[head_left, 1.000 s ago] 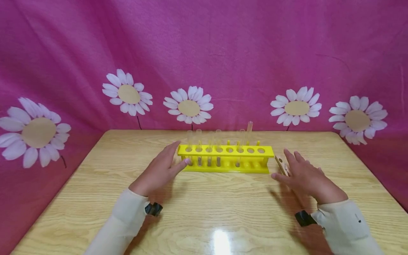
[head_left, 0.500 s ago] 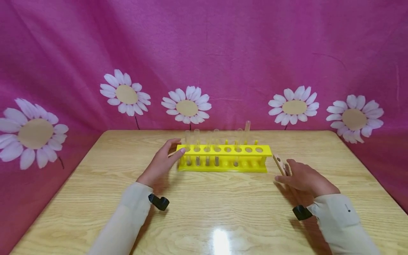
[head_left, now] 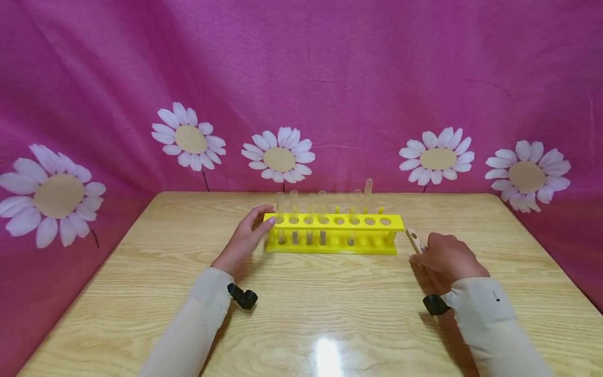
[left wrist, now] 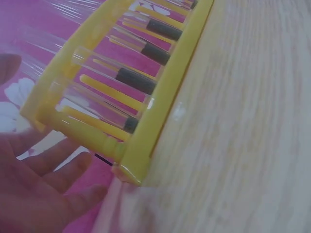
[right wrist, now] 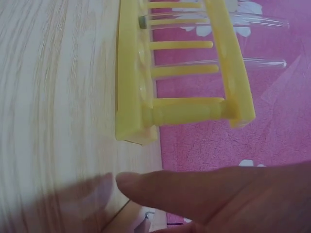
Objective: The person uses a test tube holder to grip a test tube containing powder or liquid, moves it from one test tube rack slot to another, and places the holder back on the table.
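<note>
A yellow test tube rack [head_left: 332, 222] stands on the table with several clear test tubes upright in it; some have dark grey matter at the bottom. One test tube [head_left: 368, 189] sits upside down on a back peg. My left hand [head_left: 245, 235] grips the rack's left end, thumb over the top plate and fingers spread behind the end post, as the left wrist view also shows. Right of the rack, my right hand [head_left: 449, 256] pinches a wooden test tube holder [head_left: 414, 241] with a metal spring; most of the holder is hidden under the hand.
The wooden table [head_left: 301, 298] runs to a pink cloth [head_left: 348, 104] with white flowers behind and at both sides. Black wrist cameras are strapped at both cuffs. A light reflection lies on the table's front.
My left hand has moved up and right onto the rack's end, its thumb now over the top plate. My right hand has come down and curled its fingers onto the test tube holder.
</note>
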The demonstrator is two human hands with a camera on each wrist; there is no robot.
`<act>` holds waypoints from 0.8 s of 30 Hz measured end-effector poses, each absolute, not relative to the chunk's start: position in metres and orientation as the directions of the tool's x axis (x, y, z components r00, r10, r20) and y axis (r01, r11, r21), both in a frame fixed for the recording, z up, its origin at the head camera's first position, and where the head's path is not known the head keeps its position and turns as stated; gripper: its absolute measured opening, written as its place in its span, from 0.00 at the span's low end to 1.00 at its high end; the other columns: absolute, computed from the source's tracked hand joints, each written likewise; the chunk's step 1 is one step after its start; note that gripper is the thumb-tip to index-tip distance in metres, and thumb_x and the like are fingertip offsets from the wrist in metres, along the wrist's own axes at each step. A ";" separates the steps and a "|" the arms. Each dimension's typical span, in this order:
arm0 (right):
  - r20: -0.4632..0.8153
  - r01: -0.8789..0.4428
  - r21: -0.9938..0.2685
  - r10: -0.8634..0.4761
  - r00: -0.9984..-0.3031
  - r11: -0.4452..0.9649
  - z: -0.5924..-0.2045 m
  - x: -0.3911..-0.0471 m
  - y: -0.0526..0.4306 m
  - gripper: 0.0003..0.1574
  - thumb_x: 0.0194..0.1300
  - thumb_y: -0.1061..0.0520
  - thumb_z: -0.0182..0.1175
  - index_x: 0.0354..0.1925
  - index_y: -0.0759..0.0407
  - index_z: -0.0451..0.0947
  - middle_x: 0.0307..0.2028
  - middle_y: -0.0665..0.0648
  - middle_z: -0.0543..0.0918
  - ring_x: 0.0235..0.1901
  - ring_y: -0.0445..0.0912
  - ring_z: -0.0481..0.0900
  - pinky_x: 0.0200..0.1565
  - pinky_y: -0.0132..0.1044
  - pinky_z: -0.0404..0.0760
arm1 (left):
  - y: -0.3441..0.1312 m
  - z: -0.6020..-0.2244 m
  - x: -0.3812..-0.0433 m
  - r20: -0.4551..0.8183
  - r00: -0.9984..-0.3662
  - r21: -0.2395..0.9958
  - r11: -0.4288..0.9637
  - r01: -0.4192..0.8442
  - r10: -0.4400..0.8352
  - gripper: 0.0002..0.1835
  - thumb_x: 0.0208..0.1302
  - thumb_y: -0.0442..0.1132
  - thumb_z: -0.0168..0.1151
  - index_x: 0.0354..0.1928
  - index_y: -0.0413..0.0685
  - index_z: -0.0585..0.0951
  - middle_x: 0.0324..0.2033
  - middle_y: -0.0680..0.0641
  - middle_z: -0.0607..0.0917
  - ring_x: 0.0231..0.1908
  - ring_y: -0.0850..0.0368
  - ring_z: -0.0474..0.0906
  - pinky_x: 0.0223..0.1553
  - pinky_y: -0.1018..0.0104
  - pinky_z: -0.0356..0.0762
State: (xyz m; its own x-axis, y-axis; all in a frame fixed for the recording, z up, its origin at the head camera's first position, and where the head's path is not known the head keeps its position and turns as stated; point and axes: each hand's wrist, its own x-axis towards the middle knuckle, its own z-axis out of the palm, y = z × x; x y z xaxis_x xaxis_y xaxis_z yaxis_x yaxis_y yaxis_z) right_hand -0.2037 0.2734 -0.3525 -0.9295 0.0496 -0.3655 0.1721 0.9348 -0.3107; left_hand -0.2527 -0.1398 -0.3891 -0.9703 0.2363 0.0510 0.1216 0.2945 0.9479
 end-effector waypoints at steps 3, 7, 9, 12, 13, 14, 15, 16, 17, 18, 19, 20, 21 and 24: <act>-0.362 0.190 -0.294 0.075 -0.929 0.937 -0.354 -0.205 0.271 0.27 0.58 0.46 0.67 0.38 0.69 0.73 0.26 0.61 0.73 0.28 0.54 0.71 0.29 0.43 0.69 | -0.139 -0.393 -0.254 0.038 -0.972 0.954 0.282 0.104 0.232 0.31 0.68 0.60 0.54 0.69 0.59 0.64 0.68 0.52 0.64 0.72 0.52 0.51 0.72 0.54 0.49; -0.359 0.196 -0.276 0.089 -0.929 0.941 -0.355 -0.207 0.270 0.25 0.58 0.47 0.67 0.38 0.69 0.74 0.26 0.61 0.74 0.28 0.54 0.71 0.30 0.43 0.69 | -0.138 -0.396 -0.255 0.031 -0.972 0.961 0.261 0.093 0.234 0.30 0.67 0.61 0.54 0.68 0.61 0.65 0.70 0.52 0.61 0.73 0.54 0.48 0.72 0.56 0.48; -0.353 0.196 -0.273 0.092 -0.931 0.942 -0.356 -0.207 0.271 0.25 0.58 0.48 0.67 0.37 0.70 0.74 0.26 0.61 0.74 0.28 0.54 0.71 0.29 0.42 0.69 | -0.137 -0.398 -0.256 0.029 -0.972 0.964 0.251 0.089 0.235 0.30 0.67 0.61 0.54 0.68 0.60 0.66 0.72 0.51 0.59 0.73 0.54 0.47 0.72 0.55 0.48; -0.345 0.191 -0.276 0.088 -0.935 0.942 -0.357 -0.207 0.272 0.24 0.58 0.49 0.67 0.37 0.69 0.75 0.26 0.61 0.74 0.27 0.54 0.71 0.28 0.41 0.69 | -0.137 -0.400 -0.257 0.018 -0.972 0.967 0.242 0.076 0.233 0.31 0.67 0.61 0.54 0.68 0.58 0.66 0.72 0.48 0.57 0.73 0.53 0.46 0.72 0.53 0.47; -0.344 0.192 -0.279 0.088 -0.935 0.941 -0.357 -0.207 0.272 0.24 0.58 0.49 0.67 0.37 0.69 0.75 0.26 0.61 0.74 0.27 0.54 0.71 0.28 0.41 0.69 | -0.136 -0.402 -0.257 0.014 -0.973 0.969 0.236 0.070 0.231 0.31 0.67 0.60 0.54 0.68 0.57 0.66 0.72 0.48 0.57 0.73 0.53 0.46 0.72 0.53 0.47; -0.343 0.191 -0.282 0.087 -0.935 0.940 -0.357 -0.207 0.273 0.24 0.58 0.49 0.67 0.37 0.70 0.75 0.26 0.61 0.74 0.27 0.54 0.71 0.28 0.41 0.69 | -0.136 -0.402 -0.257 0.010 -0.974 0.970 0.233 0.064 0.228 0.31 0.67 0.61 0.55 0.67 0.57 0.66 0.72 0.48 0.58 0.73 0.53 0.47 0.72 0.53 0.48; -0.340 0.187 -0.282 0.085 -0.937 0.941 -0.357 -0.207 0.273 0.23 0.58 0.50 0.67 0.37 0.70 0.75 0.26 0.61 0.74 0.27 0.54 0.71 0.28 0.40 0.69 | -0.136 -0.403 -0.258 0.008 -0.974 0.972 0.227 0.060 0.225 0.31 0.67 0.61 0.55 0.67 0.57 0.67 0.71 0.48 0.59 0.72 0.53 0.49 0.71 0.53 0.49; -0.338 0.185 -0.281 0.083 -0.937 0.942 -0.357 -0.207 0.273 0.23 0.58 0.50 0.67 0.37 0.70 0.75 0.26 0.61 0.74 0.27 0.54 0.71 0.27 0.40 0.70 | -0.136 -0.404 -0.258 0.009 -0.974 0.975 0.215 0.059 0.227 0.31 0.67 0.61 0.55 0.67 0.57 0.67 0.70 0.49 0.61 0.71 0.53 0.51 0.71 0.53 0.50; -0.334 0.181 -0.281 0.081 -0.939 0.943 -0.357 -0.207 0.274 0.23 0.58 0.50 0.67 0.37 0.70 0.75 0.25 0.61 0.74 0.27 0.54 0.71 0.27 0.40 0.70 | -0.136 -0.405 -0.258 0.012 -0.973 0.977 0.204 0.060 0.229 0.31 0.67 0.61 0.55 0.67 0.57 0.67 0.69 0.49 0.62 0.70 0.53 0.53 0.71 0.53 0.51; -0.329 0.176 -0.279 0.078 -0.941 0.944 -0.357 -0.207 0.274 0.23 0.58 0.50 0.67 0.37 0.71 0.75 0.25 0.61 0.74 0.27 0.53 0.71 0.27 0.39 0.70 | -0.136 -0.406 -0.259 0.015 -0.974 0.979 0.193 0.060 0.227 0.30 0.67 0.60 0.55 0.67 0.56 0.67 0.68 0.50 0.63 0.69 0.53 0.55 0.71 0.53 0.52; -0.325 0.172 -0.279 0.075 -0.943 0.945 -0.357 -0.207 0.274 0.23 0.59 0.50 0.68 0.37 0.71 0.75 0.25 0.61 0.74 0.26 0.53 0.71 0.27 0.39 0.70 | -0.136 -0.407 -0.259 0.018 -0.973 0.982 0.178 0.060 0.228 0.30 0.68 0.59 0.55 0.67 0.56 0.67 0.67 0.50 0.65 0.68 0.53 0.57 0.70 0.54 0.53; -0.316 0.160 -0.276 0.068 -0.946 0.948 -0.357 -0.207 0.275 0.23 0.58 0.51 0.67 0.37 0.71 0.75 0.25 0.60 0.74 0.26 0.53 0.71 0.27 0.39 0.70 | -0.136 -0.408 -0.259 0.019 -0.974 0.984 0.168 0.059 0.227 0.30 0.68 0.59 0.55 0.67 0.56 0.67 0.66 0.51 0.66 0.66 0.53 0.59 0.70 0.54 0.54; -0.315 0.158 -0.278 0.065 -0.947 0.947 -0.357 -0.207 0.275 0.23 0.58 0.51 0.68 0.37 0.71 0.75 0.25 0.60 0.74 0.26 0.53 0.71 0.27 0.39 0.70 | -0.136 -0.409 -0.259 0.024 -0.973 0.985 0.159 0.062 0.228 0.30 0.68 0.59 0.55 0.67 0.55 0.67 0.65 0.51 0.67 0.65 0.53 0.60 0.70 0.54 0.54; -0.305 0.140 -0.282 0.050 -0.951 0.949 -0.357 -0.206 0.278 0.23 0.58 0.50 0.68 0.36 0.71 0.75 0.25 0.60 0.74 0.26 0.53 0.71 0.28 0.39 0.71 | -0.138 -0.415 -0.260 0.029 -0.974 0.986 0.156 0.065 0.223 0.30 0.68 0.59 0.55 0.67 0.54 0.67 0.64 0.50 0.69 0.64 0.54 0.62 0.70 0.55 0.53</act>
